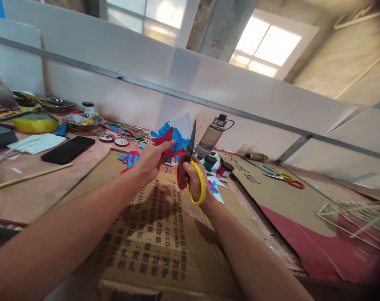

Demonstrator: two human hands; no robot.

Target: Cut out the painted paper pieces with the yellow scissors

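Observation:
My left hand point(154, 158) pinches a blue and red painted paper piece point(177, 140) above the cardboard. Scissors point(198, 184) with a red and a yellow handle loop are in my right hand point(192, 177), its fingers in the loops. Their blades point up, close beside the right edge of the painted piece; whether they touch it I cannot tell. Another blue and red piece point(131, 159) lies left of my left hand. Painted scraps point(213, 184) lie by my right wrist. Printed cardboard point(139, 234) is spread beneath both hands.
Behind my right hand stand a bottle point(211, 136), a green paint jar point(209, 163) and a red one point(225, 169). Left are a black phone point(68, 150) and a yellow tape roll point(36, 122). More scissors point(285, 179) and a stick frame point(353, 221) lie right.

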